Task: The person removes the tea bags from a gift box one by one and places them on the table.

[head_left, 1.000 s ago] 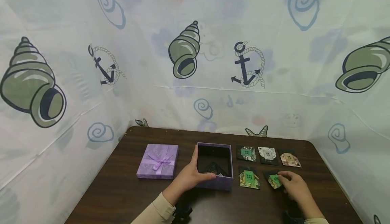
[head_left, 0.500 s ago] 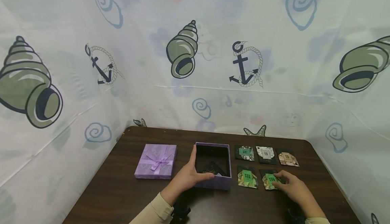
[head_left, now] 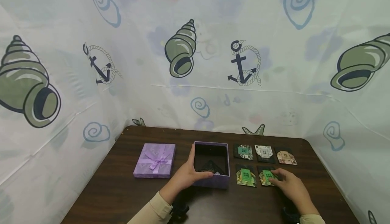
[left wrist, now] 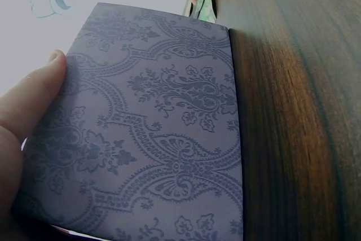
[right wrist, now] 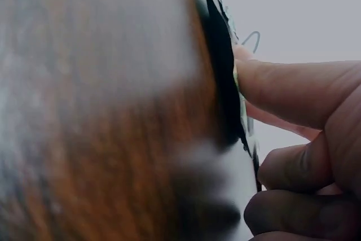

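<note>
An open purple box [head_left: 213, 182] stands mid-table with a dark card [head_left: 210, 166] lying inside. My left hand [head_left: 188, 175] grips its near left corner, thumb over the front wall; the left wrist view shows the thumb [left wrist: 28, 105] against the patterned box wall [left wrist: 163, 139]. My right hand [head_left: 287, 185] pinches the right part of a green house card [head_left: 263, 175] that lies to the right of the box. In the right wrist view one finger [right wrist: 293, 91] lies on that card [right wrist: 223, 83] and the others are curled.
The purple lid [head_left: 154, 155] with a bow lies left of the box. Other house cards sit right of the box: a green one [head_left: 245, 177] in front, three [head_left: 263, 152] in a back row. A shell-print sheet encloses the brown table [head_left: 122, 190].
The right hand has turned the green card from a tilted pose and shifted it slightly left, square with its neighbour. The left hand stays on the box.
</note>
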Available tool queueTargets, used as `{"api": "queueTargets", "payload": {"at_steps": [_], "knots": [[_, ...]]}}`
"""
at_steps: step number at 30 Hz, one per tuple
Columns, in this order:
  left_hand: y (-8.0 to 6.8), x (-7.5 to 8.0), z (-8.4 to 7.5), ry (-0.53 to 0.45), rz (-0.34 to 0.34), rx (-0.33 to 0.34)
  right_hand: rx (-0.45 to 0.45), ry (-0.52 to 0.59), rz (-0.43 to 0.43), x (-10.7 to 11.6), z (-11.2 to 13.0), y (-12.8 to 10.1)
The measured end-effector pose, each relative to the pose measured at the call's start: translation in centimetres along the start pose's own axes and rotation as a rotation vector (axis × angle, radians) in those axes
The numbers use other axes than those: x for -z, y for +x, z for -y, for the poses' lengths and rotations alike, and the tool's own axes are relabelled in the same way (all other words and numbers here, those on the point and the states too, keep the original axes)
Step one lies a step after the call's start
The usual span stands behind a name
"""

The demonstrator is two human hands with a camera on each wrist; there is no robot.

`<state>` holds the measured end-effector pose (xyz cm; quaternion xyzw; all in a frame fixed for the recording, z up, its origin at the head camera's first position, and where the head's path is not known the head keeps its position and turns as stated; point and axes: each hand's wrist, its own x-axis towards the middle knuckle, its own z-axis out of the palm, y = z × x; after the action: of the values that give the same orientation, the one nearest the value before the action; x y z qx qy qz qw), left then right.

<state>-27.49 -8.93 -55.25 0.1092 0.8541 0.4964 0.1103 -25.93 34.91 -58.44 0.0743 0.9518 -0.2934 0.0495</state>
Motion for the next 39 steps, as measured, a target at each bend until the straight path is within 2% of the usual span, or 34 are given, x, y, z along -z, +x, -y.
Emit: {"api": "queueTargets", "payload": {"at_steps": [6,11,16,20,28,34,39], "knots": [[0.0,0.0,0.1,0.005,-0.006,0.009,0.009,0.047,-0.034,-0.6,-0.1,-0.2],[0.0,0.0,0.0,-0.001,-0.007,0.005,0.03,0.084,-0.118,-0.6,0.1,-0.2],[0.1,0.1,-0.2,0.014,-0.005,0.011,0.032,0.127,-0.2,-0.5,1.7,-1.0],[0.2,0.4,-0.4,0.03,-0.016,0.007,0.093,0.17,-0.235,-0.7,3.8,-1.7],[0.2,0.1,-0.1,0.039,-0.011,-0.002,0.24,0.311,-0.189,-1.4,8.1,-3.2],[0.1,-0.1,0.0,0.029,-0.018,-0.002,0.354,0.406,-0.117,-0.6,11.2,-3.5],[0.0,0.0,-0.1,0.032,-0.017,-0.005,0.394,0.466,-0.043,0.2,13.5,-3.3]]}}
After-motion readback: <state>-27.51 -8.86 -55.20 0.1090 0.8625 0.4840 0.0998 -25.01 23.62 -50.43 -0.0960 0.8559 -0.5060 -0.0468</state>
